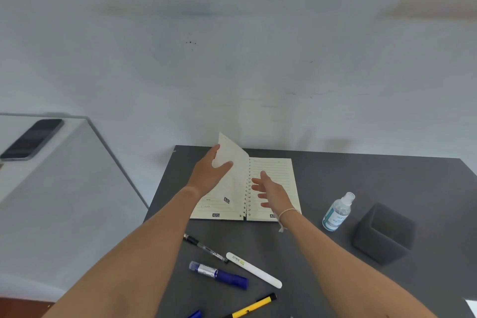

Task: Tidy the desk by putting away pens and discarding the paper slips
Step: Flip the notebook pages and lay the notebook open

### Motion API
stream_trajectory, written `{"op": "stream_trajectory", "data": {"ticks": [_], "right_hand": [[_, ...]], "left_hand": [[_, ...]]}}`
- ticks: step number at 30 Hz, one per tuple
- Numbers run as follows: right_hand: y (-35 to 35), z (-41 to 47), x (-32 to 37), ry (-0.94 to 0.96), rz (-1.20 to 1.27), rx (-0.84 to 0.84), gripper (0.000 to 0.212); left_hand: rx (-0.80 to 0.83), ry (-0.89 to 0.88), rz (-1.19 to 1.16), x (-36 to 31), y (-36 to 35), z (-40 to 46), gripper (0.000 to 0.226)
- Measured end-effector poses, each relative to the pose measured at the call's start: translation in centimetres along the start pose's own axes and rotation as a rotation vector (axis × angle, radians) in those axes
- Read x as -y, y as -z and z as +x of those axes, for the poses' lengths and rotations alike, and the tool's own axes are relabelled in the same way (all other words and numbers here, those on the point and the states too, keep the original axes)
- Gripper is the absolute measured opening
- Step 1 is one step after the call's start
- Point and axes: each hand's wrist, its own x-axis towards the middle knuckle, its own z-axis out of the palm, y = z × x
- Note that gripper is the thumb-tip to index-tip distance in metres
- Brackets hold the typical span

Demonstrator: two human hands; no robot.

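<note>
Your left hand (210, 170) grasps a lined page (233, 162) of the spiral notebook (273, 175), with the thumb in front of the paper and the other fingers behind it, and the page stands lifted and curved above the left half of the notebook. Your right hand (271, 192) is released, with the fingers spread, and it hovers over the right page, just beside the spiral binding; I cannot tell if it touches the paper. The notebook lies open on the dark tabletop (387, 175), under both hands. The pens are below your hands, nearer to you, between your two forearms: a black pen (205, 248) lies just under your left forearm, a white pen (254, 270) lies beside it with one end near the tip of the black pen, a blue marker (219, 275) lies just below these two, and a yellow and black pen (254, 306) lies at the bottom edge of the view. To the right of your right hand stands a small spray bottle (338, 212), upright, and further right of it a dark square holder (384, 233), apart from the bottle. Far to the left of your left hand, on a light surface (51, 188) separate from the tabletop, lies a dark phone (32, 139).
</note>
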Motion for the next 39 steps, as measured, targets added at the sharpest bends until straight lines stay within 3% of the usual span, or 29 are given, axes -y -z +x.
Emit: {"op": "stream_trajectory", "data": {"ticks": [5, 10, 16, 20, 25, 32, 39], "right_hand": [[1.3, 0.2, -1.1, -0.005, -0.103, -0.04, 0.05], [2.3, -0.2, -1.9, 0.033, -0.241, -0.095, 0.058], [3.0, 0.1, -2.9, 0.095, -0.373, -0.085, 0.045], [3.2, 0.3, -3.9, 0.116, -0.511, -0.071, 0.046], [3.4, 0.7, -5.2, 0.109, -0.716, -0.021, 0.051], [3.6, 1.2, -6.6, 0.114, -0.917, 0.024, 0.054], [3.9, 1.1, -7.2, 0.142, -1.026, 0.019, 0.053]], "left_hand": [[0.034, -0.061, 0.345, 1.3, 0.3, 0.1, 0.064], [0.075, 0.037, 0.768, 3.0, 0.3, -0.4, 0.056], [0.181, -0.024, 0.998, 4.6, -0.8, -1.2, 0.055], [0.307, -0.106, 1.038, 5.4, -2.2, -1.6, 0.054], [0.403, -0.07, 0.93, 6.5, -3.5, -2.2, 0.056], [0.408, -0.048, 0.84, 7.7, -4.3, -2.7, 0.056], [0.385, -0.057, 0.92, 8.5, -4.4, -2.9, 0.057]]}}
